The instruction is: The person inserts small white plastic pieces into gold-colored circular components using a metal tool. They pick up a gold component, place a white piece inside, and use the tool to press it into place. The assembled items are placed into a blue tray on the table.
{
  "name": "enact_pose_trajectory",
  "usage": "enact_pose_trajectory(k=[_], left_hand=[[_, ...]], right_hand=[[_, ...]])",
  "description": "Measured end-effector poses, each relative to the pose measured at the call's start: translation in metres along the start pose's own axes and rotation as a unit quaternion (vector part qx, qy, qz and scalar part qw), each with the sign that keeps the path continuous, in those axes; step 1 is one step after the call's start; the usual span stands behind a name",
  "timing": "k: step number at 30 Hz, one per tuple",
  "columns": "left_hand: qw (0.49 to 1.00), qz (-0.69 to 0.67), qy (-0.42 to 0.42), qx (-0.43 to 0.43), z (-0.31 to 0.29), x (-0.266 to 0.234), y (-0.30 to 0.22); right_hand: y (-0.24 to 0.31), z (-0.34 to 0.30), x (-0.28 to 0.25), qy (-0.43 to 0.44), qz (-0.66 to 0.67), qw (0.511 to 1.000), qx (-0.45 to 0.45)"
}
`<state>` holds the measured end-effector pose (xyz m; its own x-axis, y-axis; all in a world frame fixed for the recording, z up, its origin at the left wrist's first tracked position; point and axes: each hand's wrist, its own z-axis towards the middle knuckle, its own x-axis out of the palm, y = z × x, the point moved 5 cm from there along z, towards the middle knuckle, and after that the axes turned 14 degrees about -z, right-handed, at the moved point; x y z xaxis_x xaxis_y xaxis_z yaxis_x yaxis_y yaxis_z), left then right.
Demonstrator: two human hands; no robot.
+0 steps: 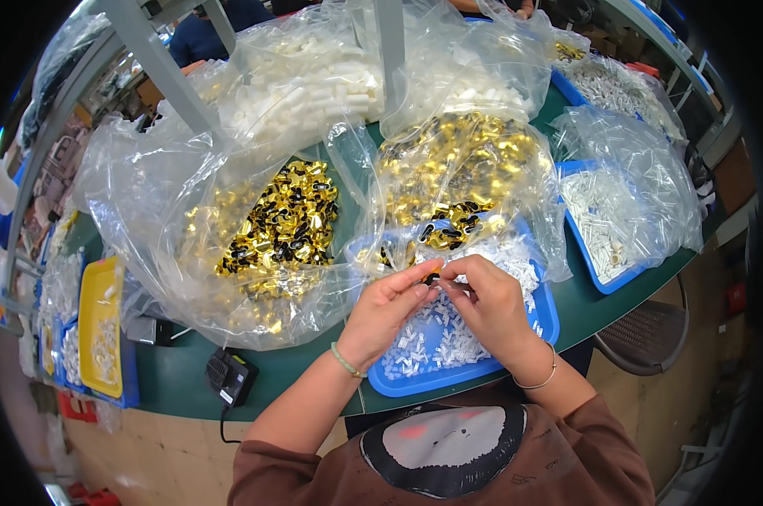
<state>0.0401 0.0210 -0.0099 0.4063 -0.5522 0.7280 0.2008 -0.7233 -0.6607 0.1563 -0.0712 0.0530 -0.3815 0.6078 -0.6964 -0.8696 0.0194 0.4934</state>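
Observation:
My left hand pinches a small black-and-gold part between thumb and fingers. From the other side my right hand closes its fingertips on the same part; whether it also has a tiny clear piece in it is too small to tell. Both hands are over a blue tray of small clear and white plastic pieces. More black-and-gold parts spill from a clear plastic bag onto the tray's far end.
To the left lies a large open bag with a heap of gold-and-black parts. White cylindrical pieces fill bags behind it. A yellow tray, a black device, another blue tray and grey posts stand around.

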Motion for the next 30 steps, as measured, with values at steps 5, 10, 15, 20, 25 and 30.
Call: enact_pose_trajectory(k=[5, 10, 15, 20, 25, 30], left_hand=[[0.999, 0.031, 0.015, 0.024, 0.002, 0.003, 0.001], [0.997, 0.063, 0.022, 0.025, 0.005, 0.001, 0.004], [0.997, 0.076, 0.003, 0.015, 0.005, -0.003, 0.007], [0.997, 0.074, -0.024, 0.014, 0.002, -0.001, 0.004], [0.996, 0.078, -0.023, 0.023, 0.004, -0.003, 0.006], [0.997, 0.079, -0.02, 0.019, 0.005, -0.002, 0.006]], right_hand=[[0.007, 0.004, 0.001, 0.049, -0.007, 0.998, 0.028], [0.001, 0.001, 0.008, 0.017, -0.013, 0.999, 0.035], [-0.003, 0.0, 0.009, 0.027, -0.015, 0.997, 0.077], [-0.006, 0.001, 0.01, 0.066, -0.009, 0.989, 0.129], [-0.006, 0.0, 0.012, 0.041, -0.009, 0.992, 0.117], [-0.004, -0.002, 0.013, 0.024, -0.016, 0.993, 0.114]])
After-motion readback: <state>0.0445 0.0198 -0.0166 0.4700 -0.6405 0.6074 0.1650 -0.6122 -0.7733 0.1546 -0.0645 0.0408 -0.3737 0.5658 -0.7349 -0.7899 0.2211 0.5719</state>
